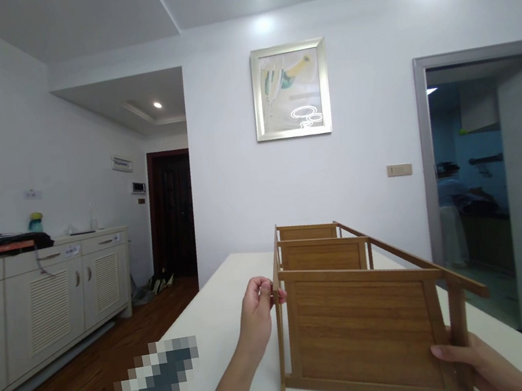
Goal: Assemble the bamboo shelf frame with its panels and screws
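A bamboo shelf rack lies on its side on the white table, its slatted panels facing me. My left hand is closed around the rack's thin left rail, fingers curled over it. At the lower right, my right hand grips the near right leg and bottom corner of the rack, its thumb lying on the panel.
A pixelated dark object rests on the table's left part. A cream sideboard with dark clutter on top lines the left wall over wooden floor. A framed picture hangs ahead; an open doorway is at right.
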The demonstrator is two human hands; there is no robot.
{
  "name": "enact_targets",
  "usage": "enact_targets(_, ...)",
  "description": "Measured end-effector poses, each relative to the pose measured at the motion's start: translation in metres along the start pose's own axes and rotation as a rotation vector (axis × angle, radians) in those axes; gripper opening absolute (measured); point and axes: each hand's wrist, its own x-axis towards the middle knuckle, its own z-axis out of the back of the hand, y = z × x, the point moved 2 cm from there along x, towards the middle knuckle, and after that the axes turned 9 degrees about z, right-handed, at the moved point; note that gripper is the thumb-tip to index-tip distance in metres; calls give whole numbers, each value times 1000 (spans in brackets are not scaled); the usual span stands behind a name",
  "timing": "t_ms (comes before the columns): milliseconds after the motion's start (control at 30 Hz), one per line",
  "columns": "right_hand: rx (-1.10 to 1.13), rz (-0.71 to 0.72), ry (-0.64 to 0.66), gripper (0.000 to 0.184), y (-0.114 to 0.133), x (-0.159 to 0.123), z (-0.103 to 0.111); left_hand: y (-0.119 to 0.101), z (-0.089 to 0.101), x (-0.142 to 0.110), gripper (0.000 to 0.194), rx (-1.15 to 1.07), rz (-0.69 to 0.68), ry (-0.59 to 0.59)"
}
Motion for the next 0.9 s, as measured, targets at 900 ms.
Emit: enact_targets(900,37,38,-17,49,18,-1,8,14,-27,-15,40,-48,-25,-334)
